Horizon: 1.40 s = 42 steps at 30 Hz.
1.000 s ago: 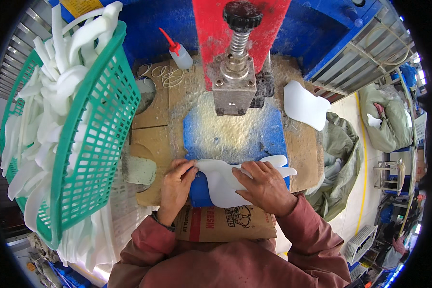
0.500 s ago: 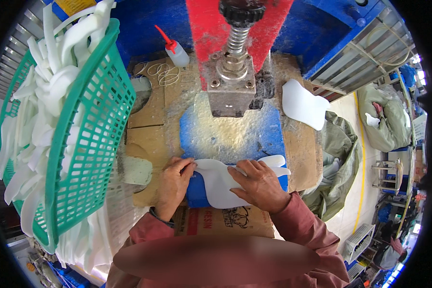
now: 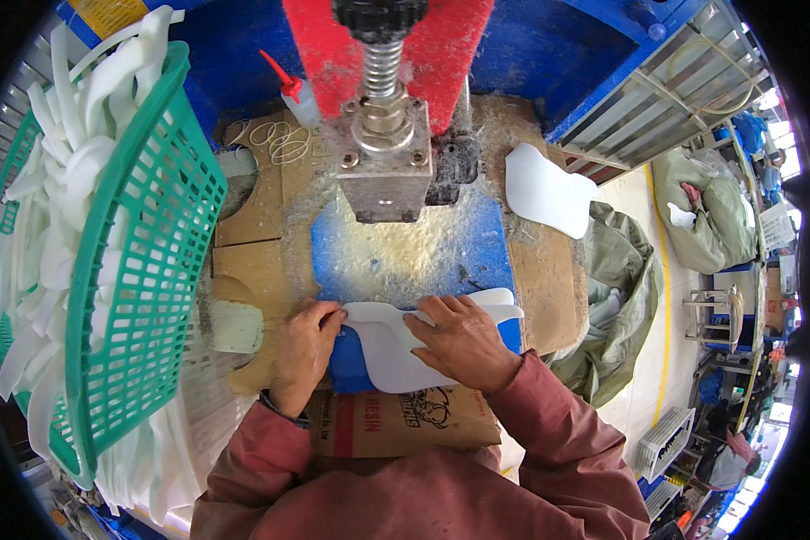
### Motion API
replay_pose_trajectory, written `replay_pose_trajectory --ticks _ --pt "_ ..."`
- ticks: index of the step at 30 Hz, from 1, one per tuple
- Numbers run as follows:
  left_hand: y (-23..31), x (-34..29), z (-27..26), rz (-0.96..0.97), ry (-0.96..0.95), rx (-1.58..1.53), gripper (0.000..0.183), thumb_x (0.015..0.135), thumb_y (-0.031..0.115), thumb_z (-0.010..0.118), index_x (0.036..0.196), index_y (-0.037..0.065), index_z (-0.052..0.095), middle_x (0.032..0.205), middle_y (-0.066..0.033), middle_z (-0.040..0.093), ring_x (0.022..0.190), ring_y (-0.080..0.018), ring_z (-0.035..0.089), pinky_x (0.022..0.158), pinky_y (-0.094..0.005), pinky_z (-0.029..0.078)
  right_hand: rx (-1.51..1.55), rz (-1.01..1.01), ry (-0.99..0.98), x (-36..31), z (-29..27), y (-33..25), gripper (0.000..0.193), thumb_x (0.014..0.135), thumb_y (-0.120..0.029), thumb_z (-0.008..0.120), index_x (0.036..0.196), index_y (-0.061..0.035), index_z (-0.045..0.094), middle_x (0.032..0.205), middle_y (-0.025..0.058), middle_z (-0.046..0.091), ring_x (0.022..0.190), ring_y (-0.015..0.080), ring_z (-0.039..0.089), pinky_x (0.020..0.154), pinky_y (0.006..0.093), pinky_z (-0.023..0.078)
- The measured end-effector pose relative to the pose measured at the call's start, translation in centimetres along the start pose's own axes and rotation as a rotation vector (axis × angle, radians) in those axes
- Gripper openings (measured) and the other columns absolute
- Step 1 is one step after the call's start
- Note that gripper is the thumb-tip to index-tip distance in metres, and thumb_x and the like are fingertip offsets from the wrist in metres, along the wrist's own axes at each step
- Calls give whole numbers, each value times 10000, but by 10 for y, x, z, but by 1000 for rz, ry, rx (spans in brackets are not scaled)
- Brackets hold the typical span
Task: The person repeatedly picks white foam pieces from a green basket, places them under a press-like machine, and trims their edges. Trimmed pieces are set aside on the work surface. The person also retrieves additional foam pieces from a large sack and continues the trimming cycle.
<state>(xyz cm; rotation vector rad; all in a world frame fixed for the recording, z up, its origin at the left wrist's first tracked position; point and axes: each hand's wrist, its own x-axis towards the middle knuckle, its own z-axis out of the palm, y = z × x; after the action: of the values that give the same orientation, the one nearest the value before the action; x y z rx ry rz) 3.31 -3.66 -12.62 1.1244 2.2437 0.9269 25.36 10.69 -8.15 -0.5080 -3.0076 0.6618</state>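
Note:
A curved, white foam-like sheet lies across the near part of the blue work plate. Its narrow left end is pinched between the thumb and fingers of my left hand. Over its middle and right side curls my right hand, closed on the sheet with the thumb toward me. Another rounded white edge shows just beyond my right hand; whether it belongs to a second piece I cannot tell. Beyond my hands stands a metal machine head, with pale yellow shavings spread on the plate before it.
A green basket heaped with white offcut strips stands at the left. To the right, a similar white sheet lies on cardboard, beside an open sack. A red-tipped bottle is at the back; a brown paper sack lies nearest me.
The whole scene has shifted slightly left in the view. Both hands keep their hold on the white sheet, which stays in nearly the same spot on the plate.

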Motion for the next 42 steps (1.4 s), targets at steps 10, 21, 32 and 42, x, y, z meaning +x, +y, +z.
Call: replay_pose_trajectory --ticks 10,21,32,42 --pt "1 6 -1 141 15 142 124 885 98 770 959 15 715 889 -156 687 760 -299 683 694 -381 533 -66 -20 -18 3 4 3 433 807 -233 784 1203 -83 690 1090 89 559 1006 263 593 890 400 481" --pt "15 4 -11 158 73 115 116 879 94 765 960 45 699 915 -126 675 782 -336 691 678 -416 546 -156 -83 131 3 13 4 153 842 -137 647 950 -61 725 977 91 591 952 253 619 859 381 477" --pt "66 15 30 369 -209 132 208 905 87 714 1110 56 695 1002 -124 702 851 -352 706 742 -428 571 -157 -19 112 -7 -1 4 274 855 -213 686 1096 -84 712 1007 79 606 972 255 633 860 399 486" --pt "61 -6 33 399 -195 121 211 868 101 778 1056 14 743 981 -97 650 885 -303 669 756 -397 556 566 417 500 -60 -7 29 158 896 -13 730 1054 -16 716 964 110 689 812 267 690 703 372 550"
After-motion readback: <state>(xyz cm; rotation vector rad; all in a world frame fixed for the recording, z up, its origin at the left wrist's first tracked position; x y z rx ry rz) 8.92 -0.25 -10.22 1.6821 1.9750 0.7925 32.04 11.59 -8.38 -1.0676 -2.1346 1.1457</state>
